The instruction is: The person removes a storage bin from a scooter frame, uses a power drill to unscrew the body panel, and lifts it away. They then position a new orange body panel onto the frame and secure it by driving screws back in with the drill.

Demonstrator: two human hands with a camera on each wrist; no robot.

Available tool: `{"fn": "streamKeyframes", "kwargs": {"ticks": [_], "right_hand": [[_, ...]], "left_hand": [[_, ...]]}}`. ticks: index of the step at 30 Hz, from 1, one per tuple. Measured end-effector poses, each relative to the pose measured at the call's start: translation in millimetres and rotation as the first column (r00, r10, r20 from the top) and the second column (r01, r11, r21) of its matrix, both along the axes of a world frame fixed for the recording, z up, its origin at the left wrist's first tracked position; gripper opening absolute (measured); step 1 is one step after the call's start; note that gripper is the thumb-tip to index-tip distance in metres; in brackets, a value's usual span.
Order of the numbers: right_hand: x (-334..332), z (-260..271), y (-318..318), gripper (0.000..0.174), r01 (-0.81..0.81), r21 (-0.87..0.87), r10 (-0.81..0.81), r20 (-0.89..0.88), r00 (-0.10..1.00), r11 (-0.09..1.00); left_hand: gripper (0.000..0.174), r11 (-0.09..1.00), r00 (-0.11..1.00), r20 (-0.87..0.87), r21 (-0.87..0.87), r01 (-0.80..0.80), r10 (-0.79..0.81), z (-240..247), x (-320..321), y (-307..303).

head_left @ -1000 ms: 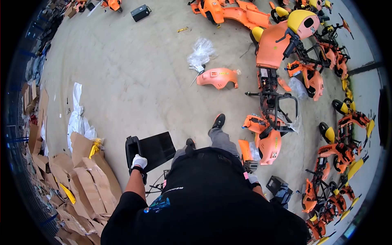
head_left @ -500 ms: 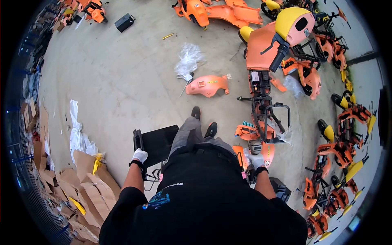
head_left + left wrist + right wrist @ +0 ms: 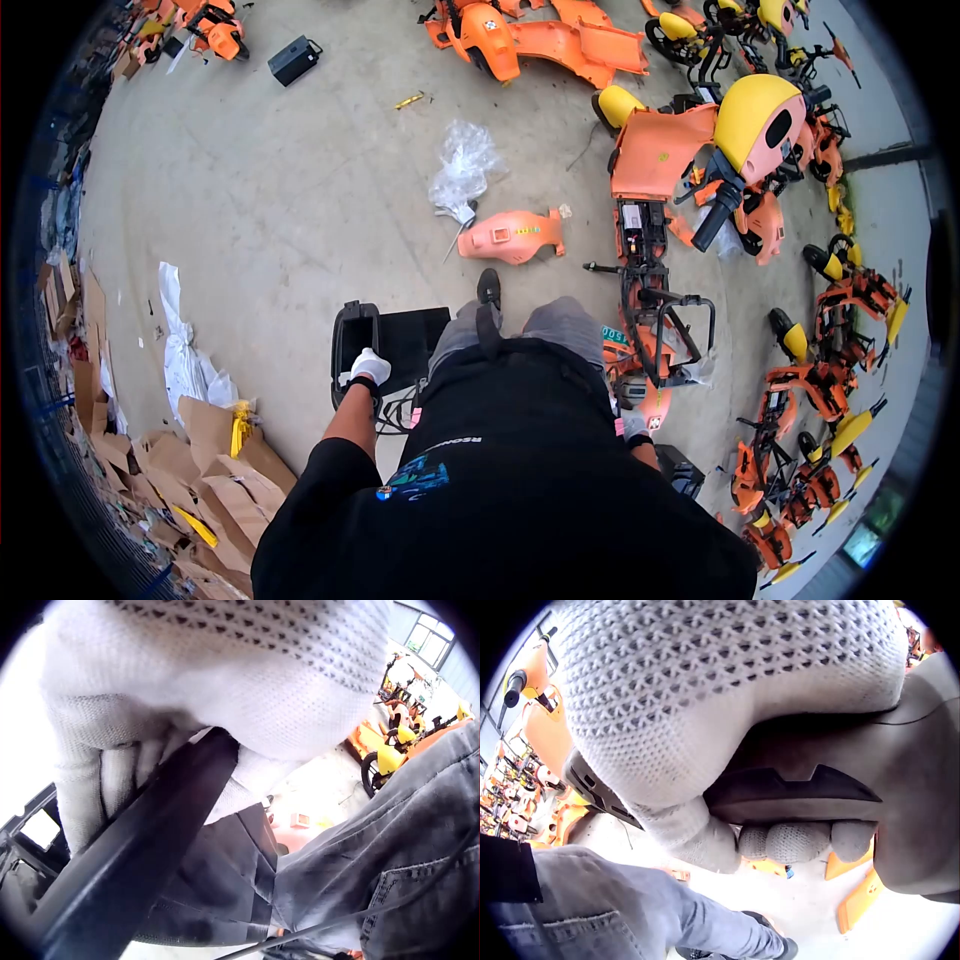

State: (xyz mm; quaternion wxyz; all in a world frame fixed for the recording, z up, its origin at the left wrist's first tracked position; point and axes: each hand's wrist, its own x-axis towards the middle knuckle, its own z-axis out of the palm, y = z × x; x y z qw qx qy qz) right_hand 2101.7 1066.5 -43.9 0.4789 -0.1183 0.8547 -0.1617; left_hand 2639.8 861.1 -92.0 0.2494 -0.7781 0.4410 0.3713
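Well, black box (image 3: 341, 345) gripped beneath left hand (image 3: 368, 367); grey object (image 3: 922, 780) in right hand (image 3: 720, 682).

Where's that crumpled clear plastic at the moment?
In the head view, the plastic lies on the floor ahead, just beyond the curved orange panel and left of the nearest scooter.

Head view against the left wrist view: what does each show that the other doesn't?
Only the head view: the flattened cardboard, the right hand and the black box at upper left on the floor.

Only the left wrist view: the left hand's fingers curled round a black edge, and a stitched trouser pocket.

Both: the left hand, the black container, grey trousers, and orange and yellow scooters.
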Motion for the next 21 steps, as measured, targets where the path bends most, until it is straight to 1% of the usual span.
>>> {"fn": "streamKeyframes", "kwargs": {"ticks": [1, 2, 3, 4, 6, 8, 9, 11, 13, 14, 15, 16, 17, 18, 19, 20, 21], "right_hand": [[2, 4, -7, 0.021, -0.004, -0.010, 0.005, 0.033, 0.999, 1.000], [-4, -18, 6, 0.021, 0.072, -0.008, -0.071, 0.061, 0.996, 0.997], [-10, -40, 14, 0.022, 0.144, -0.008, -0.143, 0.091, 0.986, 0.990], [-14, -47, 11, 0.022, 0.145, -0.008, -0.144, 0.088, 0.986, 0.989], [-20, -55, 6, 0.019, 0.179, -0.093, -0.170, 0.093, 0.981, 0.979], [-17, -21, -24, 0.017, 0.130, -0.094, -0.123, 0.081, 0.989, 0.987], [-17, -7, -42, 0.016, 0.091, -0.102, -0.083, 0.074, 0.994, 0.991], [-41, -41, -48, 0.015, -0.014, -0.055, 0.016, 0.035, 0.999, 0.998], [-27, -12, -76, 0.015, 0.018, -0.103, -0.018, 0.000, 1.000, 0.995], [-31, -17, -82, 0.015, 0.010, -0.111, -0.009, 0.005, 1.000, 0.994], [-36, -24, -86, 0.015, -0.063, -0.086, 0.063, 0.002, 0.998, 0.994], [-40, -28, -91, 0.016, -0.133, -0.060, 0.134, 0.000, 0.991, 0.989], [-38, -28, -98, 0.016, -0.134, -0.071, 0.134, 0.002, 0.991, 0.989], [-35, -28, -106, 0.016, -0.160, -0.078, 0.158, -0.036, 0.987, 0.984], [-32, -28, -109, 0.017, -0.187, -0.077, 0.181, -0.071, 0.981, 0.979], [-40, -51, -104, 0.018, -0.225, -0.117, 0.217, -0.075, 0.973, 0.967], [-39, -53, -107, 0.018, -0.223, -0.122, 0.216, -0.069, 0.974, 0.967]], "left_hand": [[0.041, 1.000, 1.000, 0.010, -0.011, -0.001, 0.001, -3, 1, -5], [0.038, 0.999, 0.999, 0.002, 0.013, -0.040, 0.040, -4, 4, -11], [0.038, 0.999, 0.999, -0.003, 0.013, -0.036, 0.036, -2, 4, -17], [0.037, 0.999, 0.999, -0.002, -0.011, -0.047, 0.046, -1, 6, -22], [0.037, 0.997, 0.997, 0.001, -0.031, -0.077, 0.077, -2, 10, -26], [0.038, 0.992, 0.993, -0.006, -0.033, -0.121, 0.120, -6, 14, -29], [0.037, 0.989, 0.990, 0.001, -0.043, -0.142, 0.142, 3, 9, -31], [0.036, 0.977, 0.982, -0.011, -0.095, -0.190, 0.189, -9, 12, -23], [0.034, 0.972, 0.975, -0.003, -0.074, -0.223, 0.223, -19, 15, -14], [0.033, 0.971, 0.973, -0.001, -0.056, -0.231, 0.232, -26, 17, -16], [0.031, 0.970, 0.973, -0.026, -0.080, -0.230, 0.229, -39, 24, -10], [0.033, 0.967, 0.967, -0.057, -0.051, -0.250, 0.247, -50, 31, -7], [0.035, 0.964, 0.961, -0.089, -0.024, -0.266, 0.263, -66, 40, -5], [0.034, 0.956, 0.959, -0.081, -0.095, -0.277, 0.270, -109, 52, 10], [0.035, 0.969, 0.970, -0.050, -0.048, -0.241, 0.239, -101, 51, 8], [0.036, 0.982, 0.983, -0.038, -0.036, -0.183, 0.182, -146, 69, 25], [0.038, 0.992, 0.992, -0.027, -0.027, -0.124, 0.124, -190, 87, 41]]}}
